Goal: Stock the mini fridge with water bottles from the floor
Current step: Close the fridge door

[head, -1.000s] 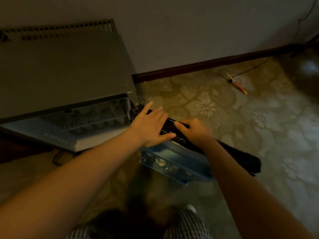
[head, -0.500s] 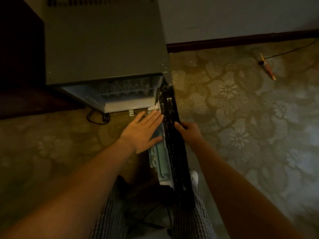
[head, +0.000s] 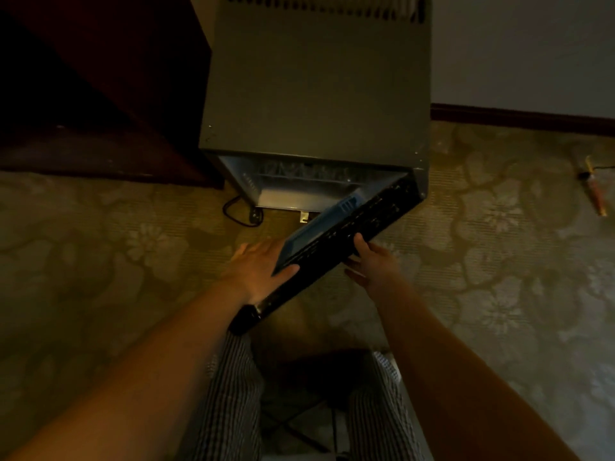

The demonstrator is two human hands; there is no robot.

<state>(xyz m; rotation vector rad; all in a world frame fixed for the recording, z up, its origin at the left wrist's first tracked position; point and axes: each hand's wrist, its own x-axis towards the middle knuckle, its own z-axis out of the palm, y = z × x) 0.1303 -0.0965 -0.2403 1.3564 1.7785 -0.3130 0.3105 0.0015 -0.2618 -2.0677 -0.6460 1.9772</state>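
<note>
While a dark wooden cabinet (head: 100, 94) fills the left, a black power cord (head: 238, 211) loops on the patterned carpet (head: 100, 261) at the front left corner of the grey mini fridge (head: 316, 88), which stands against the wall. Its black fridge door (head: 352, 232), hinged at the right front corner, stands partly open, its pale blue lining showing; the shelf contents are too blurred to tell. The left hand (head: 258, 271) lies flat, fingers straight, against the door's inner side. The right hand (head: 374, 264) holds the door's outer face, thumb hooked over the top edge.
</note>
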